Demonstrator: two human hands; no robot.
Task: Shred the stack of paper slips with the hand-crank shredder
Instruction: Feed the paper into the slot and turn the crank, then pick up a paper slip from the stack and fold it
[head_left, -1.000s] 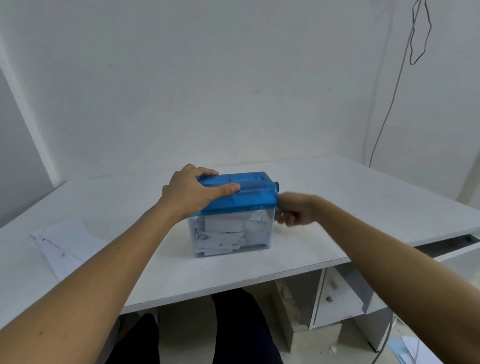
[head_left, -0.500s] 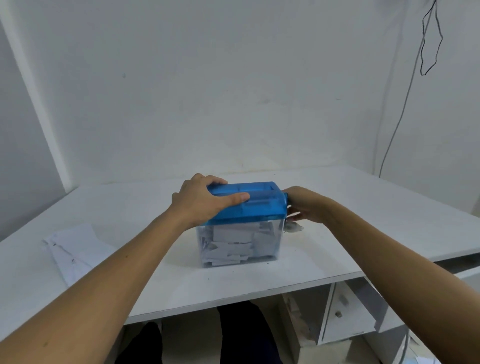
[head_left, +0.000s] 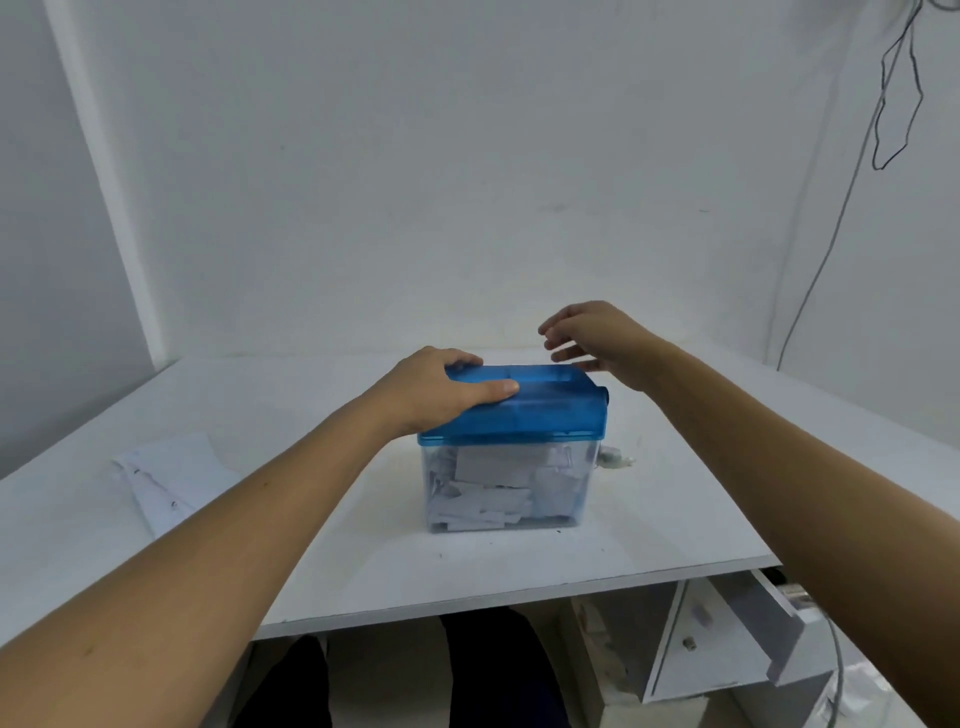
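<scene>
The hand-crank shredder (head_left: 540, 410) stands mid-table: a blue top on a clear bin (head_left: 506, 486) filled with white paper pieces. My left hand (head_left: 441, 392) grips the left end of the blue top, thumb along its front, fingers over the back edge. My right hand (head_left: 597, 338) hovers above the top's right rear corner, fingers spread and relaxed, holding nothing. The crank (head_left: 613, 457) hangs low at the shredder's right side, partly hidden. A stack of white paper (head_left: 166, 475) lies at the table's left.
The white table (head_left: 675, 519) meets a white wall behind. Under its right side is a cabinet with an open drawer (head_left: 753, 623). A dark cable (head_left: 831, 234) hangs down the right wall. My legs show under the table's front edge.
My right hand has let go of the crank at the shredder's right side and risen above the blue top, opening its fingers. My left hand has kept its grip.
</scene>
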